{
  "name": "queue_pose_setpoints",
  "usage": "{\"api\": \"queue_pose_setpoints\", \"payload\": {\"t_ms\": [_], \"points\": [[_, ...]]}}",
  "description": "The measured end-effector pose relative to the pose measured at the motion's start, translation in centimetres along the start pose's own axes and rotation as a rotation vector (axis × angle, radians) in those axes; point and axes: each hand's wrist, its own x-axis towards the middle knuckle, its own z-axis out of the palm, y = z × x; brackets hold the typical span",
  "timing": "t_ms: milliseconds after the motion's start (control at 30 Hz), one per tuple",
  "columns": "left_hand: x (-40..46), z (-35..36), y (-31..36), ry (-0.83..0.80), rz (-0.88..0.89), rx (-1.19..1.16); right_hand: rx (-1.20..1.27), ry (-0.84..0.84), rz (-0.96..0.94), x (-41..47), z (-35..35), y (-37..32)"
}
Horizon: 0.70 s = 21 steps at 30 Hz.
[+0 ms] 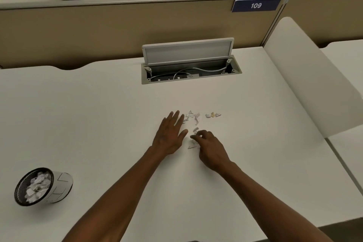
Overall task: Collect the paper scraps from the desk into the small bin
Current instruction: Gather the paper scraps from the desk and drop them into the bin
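Note:
Several small white paper scraps [191, 117] lie scattered in the middle of the white desk [98, 114], with a few more scraps [213, 115] a little to the right. My left hand [170, 136] rests flat and open on the desk just left of the scraps, its fingertips beside them. My right hand [209, 148] is curled, its fingertips pinching at a scrap [195, 130]; another scrap [192, 146] lies under its fingers. A small black mesh bin [59, 186] with white paper inside stands at the near left of the desk.
An open cable hatch [191, 69] with its lid raised sits in the desk behind the scraps. A beige partition [117, 29] with a blue "109" sign [256, 5] runs along the back. A white side divider [306, 76] stands on the right.

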Motion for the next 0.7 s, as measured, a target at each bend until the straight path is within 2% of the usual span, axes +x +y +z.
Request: {"api": "queue_pose_setpoints", "payload": {"t_ms": [100,233,333,467,600,700], "points": [[0.6,0.7,0.6,-0.087,0.019,0.011,0.059,0.081,0.055,0.9,-1.0,0.2],[-1.2,1.6,1.3,-0.021,0.053,-0.017,0.042,0.092,0.112,3.1,-2.2,1.4],[-3.6,2.3,2.0,-0.001,0.100,-0.094,-0.002,-0.004,0.100,5.0,-2.5,2.2],[-6.3,2.5,2.8,0.036,0.158,-0.189,-0.060,-0.145,-0.016,6.8,-2.4,2.4],[-7.4,1.8,2.9,0.170,0.099,-0.343,-0.121,-0.183,-0.079,5.9,-1.8,2.0],[-7.5,1.3,2.1,0.251,-0.025,-0.429,-0.046,-0.145,-0.080,3.6,-1.3,1.8]]}}
